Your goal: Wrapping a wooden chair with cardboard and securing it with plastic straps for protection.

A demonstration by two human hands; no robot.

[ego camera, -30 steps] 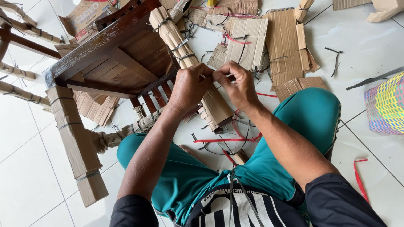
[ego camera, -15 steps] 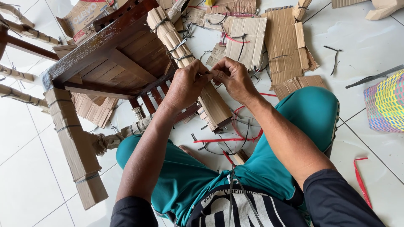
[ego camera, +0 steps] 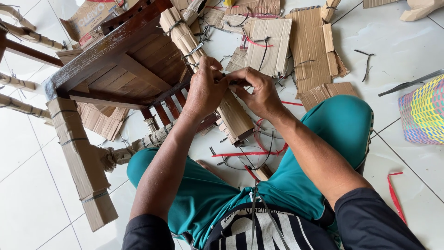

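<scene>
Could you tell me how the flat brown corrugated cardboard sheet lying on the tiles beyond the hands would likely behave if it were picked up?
The flat brown corrugated cardboard sheet looks thin, so it is probably light for its size. Its torn, creased edges suggest that it would flex or fold along the creases rather than stay rigid. Lying flat on the glossy white floor tiles, it would probably slide easily if pushed and could not roll.

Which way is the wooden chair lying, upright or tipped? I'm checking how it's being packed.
Tipped: the wooden chair lies on its side, cardboard-wrapped leg pointing sideways along the tiled floor.

chair [ego camera: 120, 60] left on floor; cardboard pieces [ego camera: 296, 41] behind hands; basket [ego camera: 423, 113] far right.
</scene>
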